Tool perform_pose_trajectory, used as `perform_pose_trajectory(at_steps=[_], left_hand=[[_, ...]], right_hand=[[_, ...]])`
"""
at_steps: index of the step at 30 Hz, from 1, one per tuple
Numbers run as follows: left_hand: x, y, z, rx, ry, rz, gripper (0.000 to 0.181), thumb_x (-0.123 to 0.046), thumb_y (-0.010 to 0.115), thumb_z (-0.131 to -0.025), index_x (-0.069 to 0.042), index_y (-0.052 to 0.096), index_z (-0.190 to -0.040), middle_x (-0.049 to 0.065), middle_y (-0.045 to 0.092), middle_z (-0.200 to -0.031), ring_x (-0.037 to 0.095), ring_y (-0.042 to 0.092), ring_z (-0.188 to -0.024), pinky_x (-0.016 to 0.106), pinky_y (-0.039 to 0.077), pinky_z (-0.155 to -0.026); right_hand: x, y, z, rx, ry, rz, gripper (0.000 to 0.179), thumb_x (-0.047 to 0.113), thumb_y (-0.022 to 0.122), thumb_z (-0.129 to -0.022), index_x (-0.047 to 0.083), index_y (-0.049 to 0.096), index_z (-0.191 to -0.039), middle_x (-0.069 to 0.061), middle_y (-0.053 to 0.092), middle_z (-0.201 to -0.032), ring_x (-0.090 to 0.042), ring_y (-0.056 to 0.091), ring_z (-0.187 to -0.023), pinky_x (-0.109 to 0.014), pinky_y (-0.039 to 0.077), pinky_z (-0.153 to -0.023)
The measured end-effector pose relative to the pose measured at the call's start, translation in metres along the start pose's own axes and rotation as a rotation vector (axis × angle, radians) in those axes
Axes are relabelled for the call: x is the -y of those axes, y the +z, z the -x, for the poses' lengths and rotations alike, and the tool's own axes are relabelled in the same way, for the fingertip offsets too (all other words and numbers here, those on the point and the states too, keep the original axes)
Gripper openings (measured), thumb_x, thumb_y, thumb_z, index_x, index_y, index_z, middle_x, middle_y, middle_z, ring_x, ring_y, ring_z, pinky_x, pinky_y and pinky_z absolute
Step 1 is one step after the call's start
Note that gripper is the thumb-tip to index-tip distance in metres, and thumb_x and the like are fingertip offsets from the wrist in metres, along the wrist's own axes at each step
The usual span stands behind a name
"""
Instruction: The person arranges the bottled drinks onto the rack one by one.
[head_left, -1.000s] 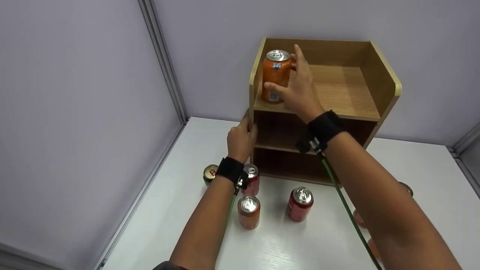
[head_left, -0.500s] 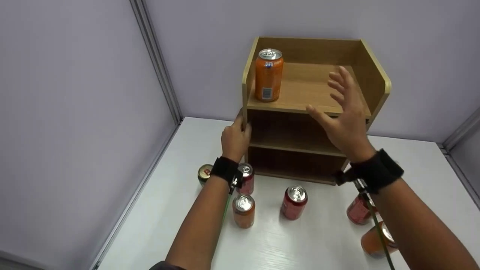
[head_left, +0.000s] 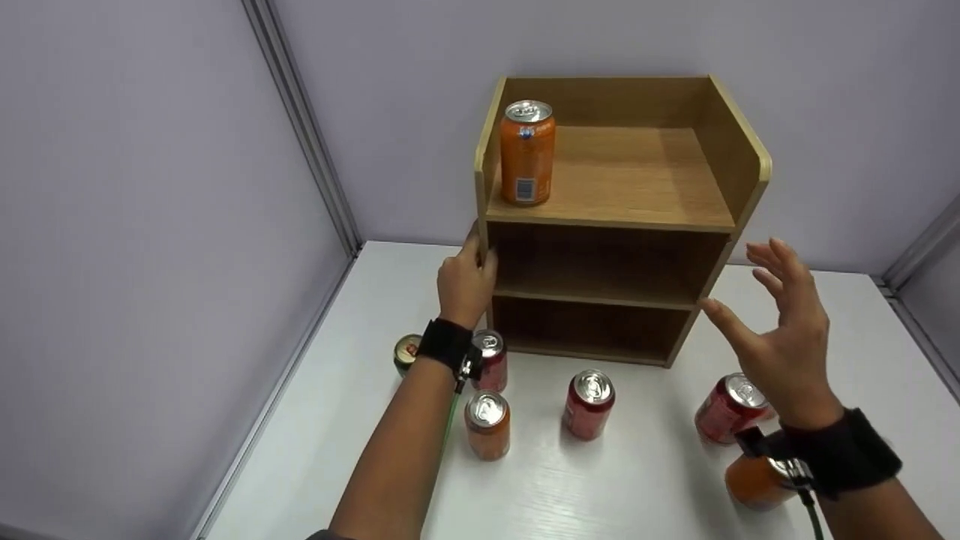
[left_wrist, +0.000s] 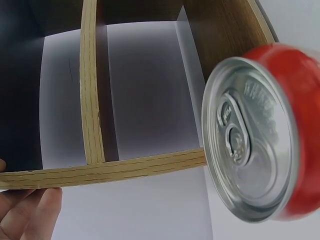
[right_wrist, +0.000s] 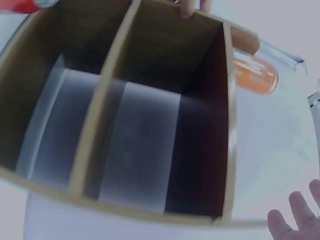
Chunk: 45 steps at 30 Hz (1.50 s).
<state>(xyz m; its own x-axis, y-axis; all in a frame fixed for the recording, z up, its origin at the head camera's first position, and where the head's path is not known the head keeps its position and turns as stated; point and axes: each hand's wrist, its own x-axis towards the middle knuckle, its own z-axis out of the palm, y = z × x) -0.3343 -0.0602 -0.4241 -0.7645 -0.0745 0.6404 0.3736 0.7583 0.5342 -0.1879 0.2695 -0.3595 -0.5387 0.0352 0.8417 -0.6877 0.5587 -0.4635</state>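
A small wooden shelf with two compartments and a walled top stands on the white table. My left hand grips its left side panel, the fingers along the outer face and the thumb at the inner side. On the left of the top board an orange soda can stands upright, clear of both hands. My right hand is in the air right of the shelf, thumb and fingers spread around nothing. Beneath it are a red can and another orange can, partly covered by the wrist strap.
Left of centre on the table stand a red can, an orange can and a green can partly behind the left wrist. Another red can stands before the shelf. Pale walls rise behind and left.
My right hand let go of the orange can on the top board and moved right and down, away from the shelf. The left hand keeps its grip on the side panel.
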Motion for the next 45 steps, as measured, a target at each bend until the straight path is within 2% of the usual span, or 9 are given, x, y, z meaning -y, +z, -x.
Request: perform_pose_trajectory(at_steps=[4, 8, 10, 13, 18, 23, 33, 38, 45], left_hand=[[0.002, -0.004, -0.001, -0.011, -0.009, -0.01, 0.017, -0.022, 0.062, -0.094, -0.005, 0.062, -0.095, 0.007, 0.061, -0.063, 0.019, 0.051, -0.054, 0.039, 0.043, -0.051], [0.003, -0.007, 0.0, -0.027, -0.01, -0.024, 0.018, -0.022, 0.062, -0.094, -0.005, 0.062, -0.095, 0.007, 0.061, -0.063, 0.02, 0.052, -0.054, 0.04, 0.043, -0.052], [0.003, -0.007, 0.002, -0.026, -0.014, -0.026, 0.018, -0.022, 0.063, -0.094, -0.004, 0.063, -0.094, 0.007, 0.059, -0.061, 0.02, 0.051, -0.053, 0.041, 0.043, -0.051], [0.003, -0.007, 0.003, -0.019, -0.021, -0.03, 0.018, -0.022, 0.063, -0.094, -0.005, 0.062, -0.091, 0.006, 0.056, -0.059, 0.019, 0.049, -0.053, 0.04, 0.042, -0.051], [0.0, -0.007, 0.003, -0.007, -0.019, -0.018, 0.018, -0.022, 0.062, -0.094, -0.006, 0.059, -0.086, 0.004, 0.054, -0.059, 0.018, 0.047, -0.054, 0.039, 0.042, -0.05], [-0.001, -0.006, 0.001, -0.013, -0.009, -0.016, 0.017, -0.022, 0.062, -0.094, -0.006, 0.061, -0.09, 0.004, 0.057, -0.061, 0.018, 0.048, -0.054, 0.039, 0.043, -0.05], [0.001, -0.006, 0.001, -0.018, -0.002, -0.035, 0.022, -0.023, 0.061, -0.095, -0.005, 0.065, -0.107, 0.008, 0.063, -0.065, 0.02, 0.052, -0.053, 0.041, 0.044, -0.051], [0.0, -0.007, 0.002, -0.019, 0.001, -0.041, 0.023, -0.023, 0.061, -0.095, -0.004, 0.065, -0.108, 0.009, 0.063, -0.063, 0.02, 0.051, -0.052, 0.041, 0.044, -0.051], [0.0, -0.006, 0.002, -0.019, 0.003, -0.038, 0.021, -0.023, 0.061, -0.096, -0.005, 0.065, -0.104, 0.009, 0.067, -0.069, 0.017, 0.056, -0.054, 0.039, 0.046, -0.052]], right_hand=[[0.01, -0.015, 0.016, -0.039, 0.012, 0.0, 0.072, 0.015, 0.079, -0.081, -0.01, 0.041, -0.138, -0.027, 0.054, -0.128, -0.025, 0.05, -0.124, -0.034, 0.037, -0.103], [0.0, -0.034, 0.04, -0.03, 0.098, 0.058, 0.073, -0.003, 0.078, -0.075, -0.003, 0.044, -0.14, -0.024, 0.054, -0.13, -0.018, 0.049, -0.125, -0.029, 0.036, -0.103], [-0.012, -0.044, 0.055, -0.006, 0.188, 0.114, 0.082, -0.009, 0.078, -0.072, 0.005, 0.043, -0.144, -0.02, 0.054, -0.133, -0.013, 0.047, -0.126, -0.025, 0.035, -0.103], [-0.024, -0.057, 0.079, 0.061, 0.401, 0.219, 0.087, -0.001, 0.079, -0.078, 0.017, 0.035, -0.15, -0.014, 0.051, -0.138, -0.012, 0.044, -0.13, -0.021, 0.031, -0.104], [-0.034, -0.071, 0.114, 0.264, 0.748, 0.331, 0.086, 0.036, 0.071, -0.089, 0.01, 0.021, -0.155, -0.026, 0.04, -0.145, -0.043, 0.034, -0.134, -0.051, 0.028, -0.107], [-0.042, -0.077, 0.141, 0.42, 0.923, 0.356, 0.102, 0.053, 0.069, -0.085, -0.001, 0.015, -0.153, -0.034, 0.034, -0.144, -0.054, 0.033, -0.128, -0.064, 0.033, -0.097], [-0.061, -0.074, 0.177, 0.561, 0.984, 0.416, 0.114, 0.056, 0.079, -0.073, -0.006, 0.022, -0.149, -0.037, 0.031, -0.141, -0.053, 0.04, -0.12, -0.061, 0.041, -0.09], [-0.069, -0.074, 0.186, 0.552, 0.975, 0.398, 0.115, 0.038, 0.087, -0.07, -0.003, 0.018, -0.151, -0.035, 0.03, -0.144, -0.055, 0.035, -0.125, -0.064, 0.031, -0.096], [-0.065, -0.075, 0.189, 0.477, 0.927, 0.473, 0.109, 0.031, 0.088, -0.068, -0.002, 0.024, -0.15, -0.035, 0.04, -0.139, -0.054, 0.045, -0.117, -0.062, 0.038, -0.091]])
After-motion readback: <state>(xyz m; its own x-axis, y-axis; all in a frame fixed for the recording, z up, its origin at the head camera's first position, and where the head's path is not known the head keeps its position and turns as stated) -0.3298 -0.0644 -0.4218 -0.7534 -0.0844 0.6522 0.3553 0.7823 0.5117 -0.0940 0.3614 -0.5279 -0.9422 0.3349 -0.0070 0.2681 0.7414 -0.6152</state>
